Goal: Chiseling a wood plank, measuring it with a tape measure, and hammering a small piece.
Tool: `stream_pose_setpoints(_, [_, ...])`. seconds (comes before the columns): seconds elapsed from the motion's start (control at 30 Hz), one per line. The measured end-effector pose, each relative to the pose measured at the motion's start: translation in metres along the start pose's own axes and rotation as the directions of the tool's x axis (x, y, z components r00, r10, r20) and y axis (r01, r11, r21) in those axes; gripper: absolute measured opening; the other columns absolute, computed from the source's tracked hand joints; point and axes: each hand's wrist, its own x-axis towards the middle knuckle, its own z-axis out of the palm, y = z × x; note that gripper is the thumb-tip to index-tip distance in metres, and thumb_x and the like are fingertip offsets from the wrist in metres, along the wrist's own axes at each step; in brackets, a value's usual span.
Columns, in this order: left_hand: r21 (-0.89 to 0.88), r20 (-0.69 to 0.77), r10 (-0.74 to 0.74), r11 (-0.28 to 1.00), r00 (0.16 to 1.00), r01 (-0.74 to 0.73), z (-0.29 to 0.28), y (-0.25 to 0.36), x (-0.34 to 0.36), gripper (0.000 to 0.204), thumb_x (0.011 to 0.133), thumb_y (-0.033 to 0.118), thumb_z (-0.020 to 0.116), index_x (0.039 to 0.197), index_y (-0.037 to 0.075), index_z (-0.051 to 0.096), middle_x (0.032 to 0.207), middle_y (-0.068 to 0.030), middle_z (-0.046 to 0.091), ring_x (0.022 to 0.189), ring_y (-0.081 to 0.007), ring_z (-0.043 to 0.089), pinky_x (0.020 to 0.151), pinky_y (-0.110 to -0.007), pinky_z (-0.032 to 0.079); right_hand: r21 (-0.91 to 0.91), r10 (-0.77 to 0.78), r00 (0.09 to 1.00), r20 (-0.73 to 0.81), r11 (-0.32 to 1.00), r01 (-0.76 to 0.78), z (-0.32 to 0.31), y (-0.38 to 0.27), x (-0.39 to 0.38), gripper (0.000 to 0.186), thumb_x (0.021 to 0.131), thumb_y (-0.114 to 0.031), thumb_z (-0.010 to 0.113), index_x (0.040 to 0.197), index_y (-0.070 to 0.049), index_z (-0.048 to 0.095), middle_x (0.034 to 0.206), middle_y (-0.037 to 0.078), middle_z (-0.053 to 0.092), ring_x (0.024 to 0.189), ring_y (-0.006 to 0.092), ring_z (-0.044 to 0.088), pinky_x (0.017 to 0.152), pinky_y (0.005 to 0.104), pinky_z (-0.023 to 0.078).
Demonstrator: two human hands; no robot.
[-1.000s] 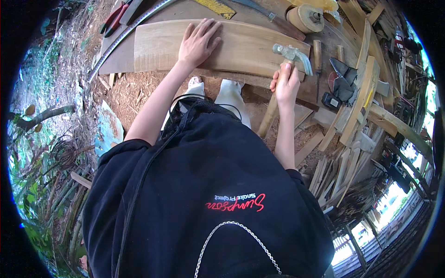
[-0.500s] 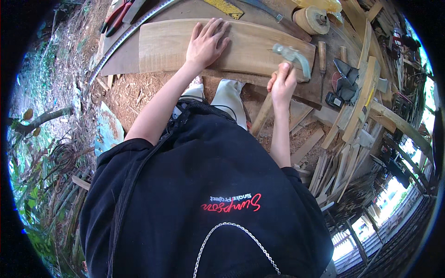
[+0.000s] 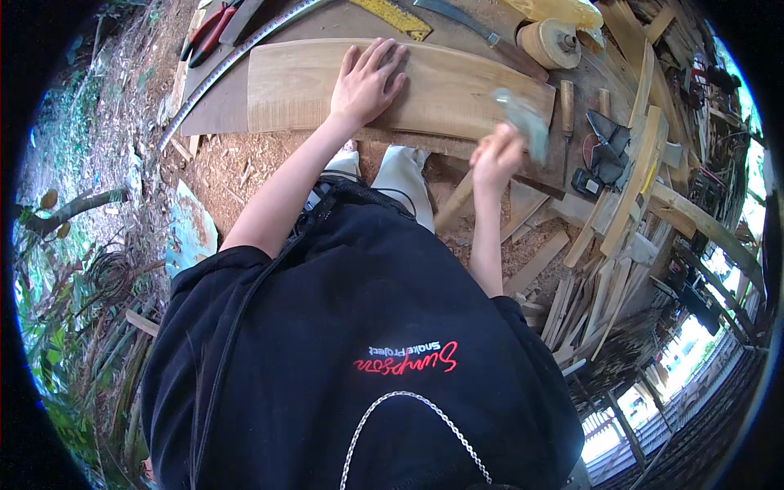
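Observation:
A pale, slightly curved wooden board (image 3: 292,94) lies crosswise on a brown work surface (image 3: 214,98). My left hand (image 3: 365,91) rests palm down on it, fingers spread toward its far edge. My right hand (image 3: 498,163) is closed round the long wooden handle of a claw hammer (image 3: 520,118), whose metal head is blurred over the right end of the board. The handle runs down-left below my hand. A wooden-handled chisel (image 3: 567,122) lies just right of the board.
Pliers (image 3: 211,37), a long steel rule (image 3: 224,77), a yellow square (image 3: 400,20), a blade with a handle (image 3: 461,20) and a wooden cylinder (image 3: 545,42) lie behind the board. Dark tools (image 3: 606,151) and stacked offcuts (image 3: 633,184) are at the right, wood shavings (image 3: 224,167) on the ground.
My right hand and the hammer have moved slightly down and left, and the hammer head has blurred. My left hand has shifted right, and the board slightly right and down in view.

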Motion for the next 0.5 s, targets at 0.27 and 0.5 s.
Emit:
stream_pose_setpoints(0.27, [0.009,0.001,0.02,1.0,1.0,-0.02,0.001,-0.003,0.001,0.044,0.086,0.034,0.044,0.127,0.018,0.043,0.13,-0.0035,0.041,0.124,-0.0183,0.034,0.103,-0.041,0.022,0.038,-0.131,0.991,-0.004,0.991,0.131,-0.001,0.009,0.006,0.022,0.093,-0.025,0.04,0.089,-0.003,0.042,0.053,0.002,0.042,0.034,0.0083,0.039,0.03,0.0226,0.031])
stream_pose_setpoints(0.5, [0.005,0.002,0.044,0.999,0.999,-0.044,0.001,-0.007,-0.001,0.044,0.086,0.033,0.044,0.127,0.016,0.043,0.13,-0.005,0.04,0.124,-0.0196,0.034,0.103,-0.038,0.024,-0.1,-0.209,0.977,0.044,0.972,0.213,0.0,0.009,0.005,0.021,0.093,-0.023,0.04,0.088,-0.002,0.043,0.049,0.002,0.041,0.034,0.0079,0.039,0.031,0.0248,0.032])
